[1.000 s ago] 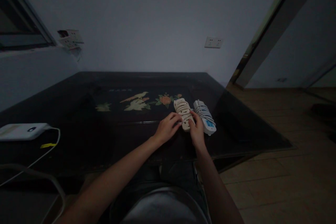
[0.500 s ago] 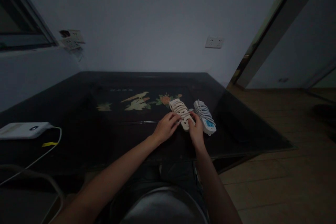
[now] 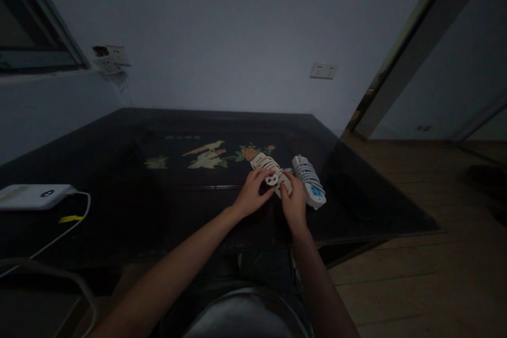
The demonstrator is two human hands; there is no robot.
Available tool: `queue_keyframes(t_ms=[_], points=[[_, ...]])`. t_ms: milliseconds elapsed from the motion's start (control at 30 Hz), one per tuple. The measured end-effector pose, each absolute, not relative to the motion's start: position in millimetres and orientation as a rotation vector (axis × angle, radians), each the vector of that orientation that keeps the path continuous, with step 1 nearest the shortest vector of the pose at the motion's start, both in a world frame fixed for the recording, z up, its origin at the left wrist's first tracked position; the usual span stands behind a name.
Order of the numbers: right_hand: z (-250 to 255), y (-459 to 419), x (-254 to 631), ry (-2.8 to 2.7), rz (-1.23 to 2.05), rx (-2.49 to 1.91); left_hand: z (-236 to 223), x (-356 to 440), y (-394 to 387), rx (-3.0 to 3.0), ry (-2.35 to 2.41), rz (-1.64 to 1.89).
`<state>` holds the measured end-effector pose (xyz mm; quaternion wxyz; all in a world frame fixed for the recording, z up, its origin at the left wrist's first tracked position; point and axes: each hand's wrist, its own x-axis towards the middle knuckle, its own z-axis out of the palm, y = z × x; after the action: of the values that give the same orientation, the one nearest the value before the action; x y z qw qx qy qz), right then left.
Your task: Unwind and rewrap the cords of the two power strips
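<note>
Left hand point(image 3: 252, 190) pinching white plug point(image 3: 271, 180); right hand point(image 3: 294, 199) gripping cord-wrapped power strip point(image 3: 261, 160); tabletop lettering point(image 3: 182, 137) illegible

Row of pale characters point(image 3: 182, 137) on the desk point(image 3: 130, 222), beyond and to the left of the left hand point(image 3: 253, 190): too small and dim to read. Dark display point(image 3: 48, 193) on the white device point(image 3: 24, 197), well to the left of the same hand: marks indistinct. No lettering, number or brand is legible elsewhere.
</note>
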<state>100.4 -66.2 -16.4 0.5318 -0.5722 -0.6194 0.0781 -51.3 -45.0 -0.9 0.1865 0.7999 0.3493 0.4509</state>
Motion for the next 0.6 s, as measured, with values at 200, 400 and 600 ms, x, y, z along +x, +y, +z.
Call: queue_keyframes(t_ms=[200,400,600], points=[[-16.0,-65.4,100.8,-1.511,0.143,-1.410,-7.2,-40.8,-37.8,2.095,1.018,1.301],[-16.7,-75.2,102.2,-1.636,0.015,-1.498,-13.4,-35.1,-31.4,1.966,0.957,1.368],[-19.4,-83.1,105.7,-1.732,-0.129,-1.570,-9.1,-23.3,-29.8,2.001,0.916,1.420]])
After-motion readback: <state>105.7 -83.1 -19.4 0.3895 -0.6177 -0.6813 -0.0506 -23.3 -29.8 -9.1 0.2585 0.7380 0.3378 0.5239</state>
